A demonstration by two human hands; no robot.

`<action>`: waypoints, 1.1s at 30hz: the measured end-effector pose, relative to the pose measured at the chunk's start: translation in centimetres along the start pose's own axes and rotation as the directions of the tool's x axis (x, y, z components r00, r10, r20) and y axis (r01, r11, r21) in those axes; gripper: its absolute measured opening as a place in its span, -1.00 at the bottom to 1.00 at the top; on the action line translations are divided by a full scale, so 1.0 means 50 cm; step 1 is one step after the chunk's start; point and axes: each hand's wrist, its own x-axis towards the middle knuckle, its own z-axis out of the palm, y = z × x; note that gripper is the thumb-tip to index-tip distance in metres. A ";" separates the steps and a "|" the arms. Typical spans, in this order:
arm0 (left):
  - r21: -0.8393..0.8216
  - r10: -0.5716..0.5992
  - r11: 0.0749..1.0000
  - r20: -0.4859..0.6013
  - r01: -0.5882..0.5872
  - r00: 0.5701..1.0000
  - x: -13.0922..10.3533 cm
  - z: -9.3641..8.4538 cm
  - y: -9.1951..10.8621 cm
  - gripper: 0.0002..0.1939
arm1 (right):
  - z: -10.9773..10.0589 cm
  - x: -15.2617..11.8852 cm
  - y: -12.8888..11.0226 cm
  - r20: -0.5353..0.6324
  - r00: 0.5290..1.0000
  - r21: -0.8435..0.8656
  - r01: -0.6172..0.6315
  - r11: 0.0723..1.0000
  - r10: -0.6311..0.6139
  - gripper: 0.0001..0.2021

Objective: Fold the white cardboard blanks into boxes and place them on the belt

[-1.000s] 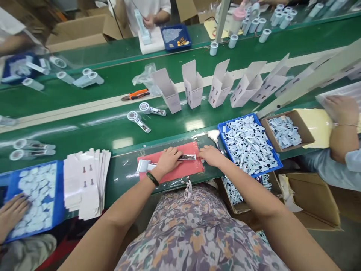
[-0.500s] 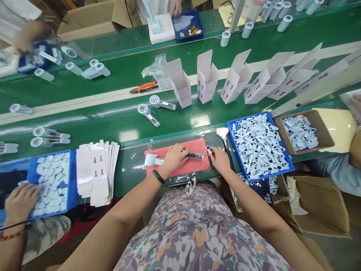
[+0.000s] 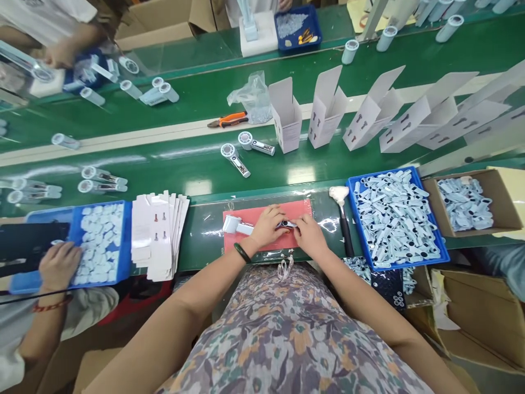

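A pale blue handheld device with a round head [image 3: 232,223] and a long handle lies on a red mat [image 3: 302,208] in front of me. My left hand [image 3: 267,229] is closed around its handle, covering much of it. At the handle's right end is a small pale blue cover piece [image 3: 286,224] with a black oval. My right hand [image 3: 309,236] pinches this cover, and its fingertips are close to those of my left hand. How far the cover is seated on the handle is hidden by my fingers.
To the right lie a white-headed mallet [image 3: 346,230] and a blue tray [image 3: 443,257] of cover pieces. Open white boxes [image 3: 287,131], pliers [image 3: 229,120] and two devices [image 3: 235,160] stand beyond. Flat cartons [image 3: 158,235] and a co-worker's hand [image 3: 60,265] are at left.
My right hand has moved left with the cover piece, from beside the mat to the handle's end. My left hand keeps hold of the device. The whole view has shifted.
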 end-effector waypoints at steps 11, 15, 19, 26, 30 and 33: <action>0.007 -0.113 0.994 0.005 0.113 0.994 0.002 0.022 0.011 -0.96 | 0.013 0.006 0.039 -0.058 0.981 0.250 -0.164 0.954 0.184 -0.86; 0.026 -0.099 0.995 0.075 0.098 0.992 -0.021 0.009 0.030 -0.94 | 0.010 -0.008 0.042 0.066 0.992 0.202 -0.122 0.972 0.111 -0.62; 0.059 -0.173 0.984 0.096 0.168 0.980 -0.039 0.015 0.044 -0.77 | 0.013 -0.019 0.028 0.132 0.984 0.092 -0.134 0.987 0.121 -0.59; 0.109 -0.222 0.972 0.112 0.210 0.969 -0.018 0.015 0.055 -0.79 | 0.016 -0.011 0.014 0.146 0.972 0.044 -0.194 0.980 0.185 -0.60; 0.145 -0.214 0.970 0.143 0.193 0.966 -0.020 0.003 0.060 -0.72 | 0.017 -0.022 0.011 0.132 0.984 0.031 -0.128 0.991 0.123 -0.56; 0.181 -0.235 0.962 0.168 0.205 0.957 -0.014 0.004 0.059 -0.72 | 0.024 -0.024 0.006 0.081 0.984 0.030 -0.164 0.986 0.161 -0.57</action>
